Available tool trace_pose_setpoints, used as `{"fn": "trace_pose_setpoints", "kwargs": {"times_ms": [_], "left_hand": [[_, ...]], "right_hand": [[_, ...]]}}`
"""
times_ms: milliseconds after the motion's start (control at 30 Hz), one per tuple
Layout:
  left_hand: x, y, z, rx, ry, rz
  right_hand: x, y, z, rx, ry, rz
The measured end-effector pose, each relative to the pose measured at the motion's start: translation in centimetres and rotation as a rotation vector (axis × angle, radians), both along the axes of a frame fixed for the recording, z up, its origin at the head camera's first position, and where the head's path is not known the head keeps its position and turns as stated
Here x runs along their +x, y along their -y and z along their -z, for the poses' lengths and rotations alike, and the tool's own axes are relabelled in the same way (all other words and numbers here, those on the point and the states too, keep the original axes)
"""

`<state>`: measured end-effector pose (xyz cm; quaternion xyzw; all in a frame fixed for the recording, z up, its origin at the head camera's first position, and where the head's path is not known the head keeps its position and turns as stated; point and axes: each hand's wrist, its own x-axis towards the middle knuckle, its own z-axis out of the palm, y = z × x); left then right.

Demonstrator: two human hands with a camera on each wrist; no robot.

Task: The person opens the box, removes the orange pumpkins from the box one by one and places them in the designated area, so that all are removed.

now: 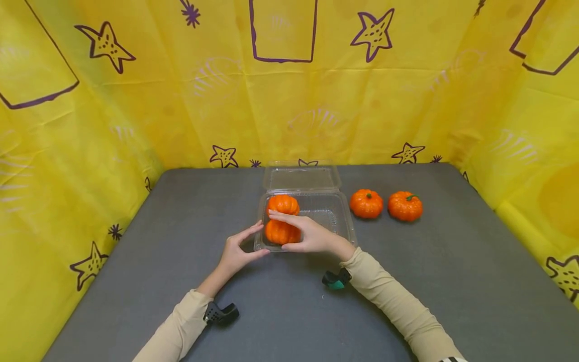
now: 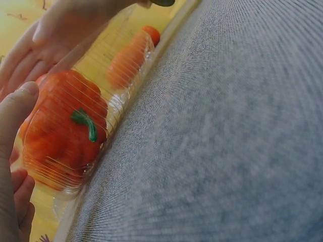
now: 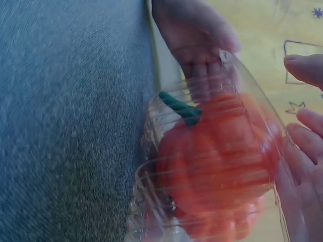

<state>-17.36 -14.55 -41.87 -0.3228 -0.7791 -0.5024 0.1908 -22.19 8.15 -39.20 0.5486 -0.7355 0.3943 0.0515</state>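
Two orange pumpkins, a front one and a back one, sit in the left half of a clear plastic container. The left hand is at the container's left edge, thumb and fingers spread apart; contact is unclear. Over the container, the right hand has its fingers extended across the pumpkins and its thumb low near the front rim. The left wrist view shows a green-stemmed pumpkin behind clear plastic, between the left hand and right hand. In the right wrist view, a pumpkin shows through the plastic.
The container's clear lid lies folded back behind its base. Two more pumpkins, one beside the container and another farther right, rest on the grey table. Yellow patterned cloth surrounds the back and sides.
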Motion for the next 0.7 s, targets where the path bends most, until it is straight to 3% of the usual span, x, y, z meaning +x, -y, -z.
{"fn": "trace_pose_setpoints", "kwargs": {"times_ms": [267, 500, 700], "left_hand": [[-0.2, -0.2, -0.1, -0.001, -0.025, 0.01], [0.0, -0.2, 0.1, 0.003, -0.019, 0.003], [-0.1, 0.0, 0.2, 0.012, -0.022, 0.0]], "right_hand": [[-0.2, -0.8, 0.4, 0.056, -0.003, 0.069], [-0.4, -1.0, 0.0, 0.155, -0.009, 0.021], [-0.7, -1.3, -0.3, 0.263, -0.039, 0.026]]}}
